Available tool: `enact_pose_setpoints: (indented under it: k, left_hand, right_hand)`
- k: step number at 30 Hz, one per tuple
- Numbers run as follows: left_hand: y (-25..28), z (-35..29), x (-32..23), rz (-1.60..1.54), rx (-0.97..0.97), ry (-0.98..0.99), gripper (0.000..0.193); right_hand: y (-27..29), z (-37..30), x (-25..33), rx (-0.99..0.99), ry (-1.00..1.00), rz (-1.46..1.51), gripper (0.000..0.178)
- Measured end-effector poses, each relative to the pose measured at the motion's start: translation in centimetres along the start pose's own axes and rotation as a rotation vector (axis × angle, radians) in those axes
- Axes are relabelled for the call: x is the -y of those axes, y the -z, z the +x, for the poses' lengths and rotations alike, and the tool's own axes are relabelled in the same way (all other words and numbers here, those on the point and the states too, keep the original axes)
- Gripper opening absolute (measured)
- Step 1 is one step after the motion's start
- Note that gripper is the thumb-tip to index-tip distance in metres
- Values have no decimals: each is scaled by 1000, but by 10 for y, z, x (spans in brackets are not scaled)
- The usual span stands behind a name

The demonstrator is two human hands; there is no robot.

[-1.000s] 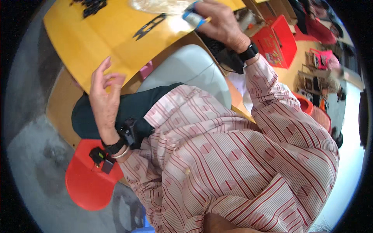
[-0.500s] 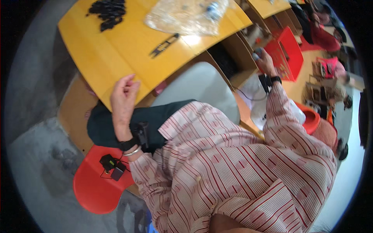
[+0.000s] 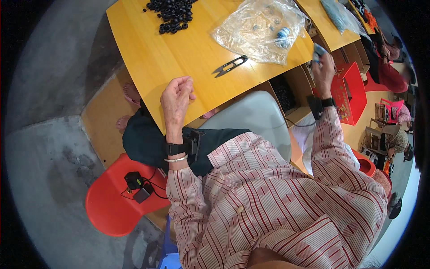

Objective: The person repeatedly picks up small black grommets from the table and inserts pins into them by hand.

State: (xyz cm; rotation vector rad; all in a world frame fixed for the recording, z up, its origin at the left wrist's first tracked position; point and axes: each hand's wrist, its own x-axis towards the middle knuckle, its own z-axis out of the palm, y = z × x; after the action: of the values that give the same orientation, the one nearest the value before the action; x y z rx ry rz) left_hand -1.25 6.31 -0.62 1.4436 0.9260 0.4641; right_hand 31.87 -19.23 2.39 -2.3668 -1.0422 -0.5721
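The yellow wooden desk fills the upper middle of the view. A clear plastic bag with small parts inside lies near its right edge, and a heap of small black rings sits at its far left corner. Black thread snips lie on the bare wood just before the bag, toward the near edge. The left hand rests at the near edge, fingers curled loosely and holding nothing. The right hand is off the desk's right edge, fingers closed around a small pale blue object
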Motion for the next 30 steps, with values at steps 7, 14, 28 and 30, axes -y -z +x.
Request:
enact_pose_setpoints:
  k: [7,14,28,30]
  left_hand:
    - [-22,-11,9,-133,-163,-9,25]
    - [-20,-16,10,-213,-176,-49,19]
    - [-19,-16,13,-218,-151,-59,20]
    - [-19,-16,14,-206,-146,-82,19]
  right_hand:
    - [-71,78,133,224,529,371,34]
    - [-143,108,204,417,590,652,36]
    - [-175,98,228,415,737,355,27]
    - [-177,97,225,383,730,384,26]
